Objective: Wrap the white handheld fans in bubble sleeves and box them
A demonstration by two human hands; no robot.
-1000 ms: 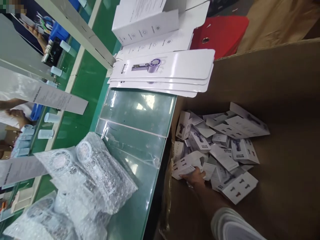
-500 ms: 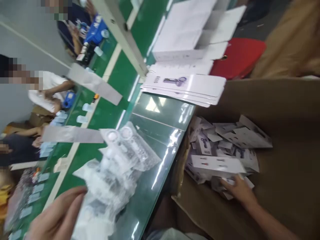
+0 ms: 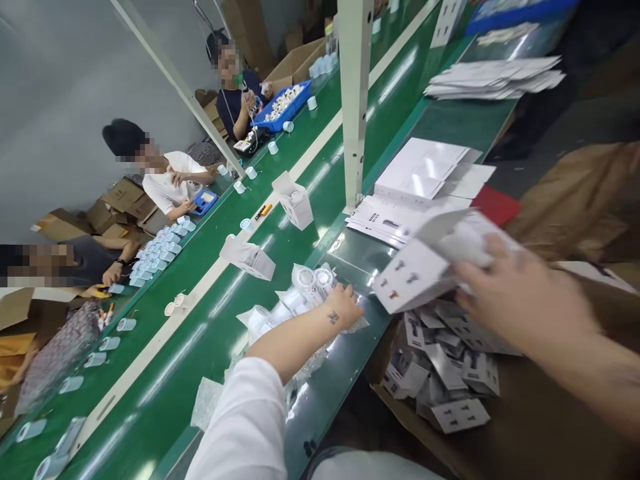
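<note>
The right grip (image 3: pixel 520 293) now clasps a white box (image 3: pixel 413 273) lifted clear of the carton (image 3: pixel 530 427), while the left grip (image 3: pixel 343 305) sits on bubble-wrap bags (image 3: pixel 305 287), its clench unclear.

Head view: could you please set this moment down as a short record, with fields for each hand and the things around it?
Left hand: resting on bubble bags
Right hand: holding a white box above a carton
Carton contents: flat printed boxes
Beside the hands: white cards, red folder
Beyond: green belt, three co-workers across it, blue tray
</note>
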